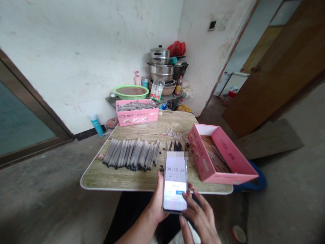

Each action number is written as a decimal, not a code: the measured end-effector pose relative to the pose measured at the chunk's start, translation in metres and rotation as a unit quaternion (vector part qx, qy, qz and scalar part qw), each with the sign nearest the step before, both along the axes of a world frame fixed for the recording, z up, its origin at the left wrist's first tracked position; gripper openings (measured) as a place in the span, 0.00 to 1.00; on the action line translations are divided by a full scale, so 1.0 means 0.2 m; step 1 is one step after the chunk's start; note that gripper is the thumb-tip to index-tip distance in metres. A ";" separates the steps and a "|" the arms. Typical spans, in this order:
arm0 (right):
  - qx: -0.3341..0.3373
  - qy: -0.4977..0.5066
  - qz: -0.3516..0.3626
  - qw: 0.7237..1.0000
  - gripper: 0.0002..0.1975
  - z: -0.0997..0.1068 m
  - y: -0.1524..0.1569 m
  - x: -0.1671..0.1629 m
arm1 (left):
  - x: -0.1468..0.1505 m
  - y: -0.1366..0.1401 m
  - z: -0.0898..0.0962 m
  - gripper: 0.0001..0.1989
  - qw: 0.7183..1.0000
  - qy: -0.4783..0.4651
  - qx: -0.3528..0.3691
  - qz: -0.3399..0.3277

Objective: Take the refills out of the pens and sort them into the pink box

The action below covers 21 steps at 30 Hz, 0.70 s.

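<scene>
Gripping slim, rectangular, bright-screened phone (pixel 175 181) in my left hand (pixel 156 201), long axis away from me; right hand (pixel 201 217) loosely spread, fingertip at blue on-screen button (pixel 179 192).

Steel pots (pixel 161 69) stacked at upper centre, green basin (pixel 131 96) left of them, brown door (pixel 276 74) I see upper right

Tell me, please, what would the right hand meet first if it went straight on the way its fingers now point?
The right hand would most likely meet the phone first, near its lit blue button; it may already touch there, as depth is unclear.
</scene>
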State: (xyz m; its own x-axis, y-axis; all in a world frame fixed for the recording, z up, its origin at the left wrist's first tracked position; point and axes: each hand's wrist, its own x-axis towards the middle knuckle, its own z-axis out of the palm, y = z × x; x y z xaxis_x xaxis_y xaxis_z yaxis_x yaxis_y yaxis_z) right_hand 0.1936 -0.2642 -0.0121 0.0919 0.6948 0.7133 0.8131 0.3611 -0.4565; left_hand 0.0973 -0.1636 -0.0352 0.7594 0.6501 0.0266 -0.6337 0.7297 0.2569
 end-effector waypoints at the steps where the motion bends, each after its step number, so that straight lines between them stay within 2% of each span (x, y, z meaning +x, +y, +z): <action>1: -0.001 -0.002 0.000 1.000 0.07 0.00 0.00 0.00 | 0.00 0.00 0.00 0.49 1.000 0.003 0.000 0.003; 10: 0.008 0.005 -0.023 1.000 0.04 -0.01 0.00 -0.01 | -0.01 -0.01 0.00 0.47 1.000 -0.009 -0.011 0.002; 21: 0.000 -0.010 -0.022 1.000 0.05 -0.02 -0.01 0.00 | 0.00 -0.01 0.00 0.48 1.000 -0.005 -0.002 0.007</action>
State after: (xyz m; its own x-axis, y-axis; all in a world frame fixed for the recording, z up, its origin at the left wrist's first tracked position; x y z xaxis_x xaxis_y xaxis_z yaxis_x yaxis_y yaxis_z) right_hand 0.1930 -0.2653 -0.0157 0.1081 0.6898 0.7159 0.8380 0.3243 -0.4390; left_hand 0.0970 -0.1660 -0.0354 0.7503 0.6603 0.0310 -0.6458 0.7222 0.2479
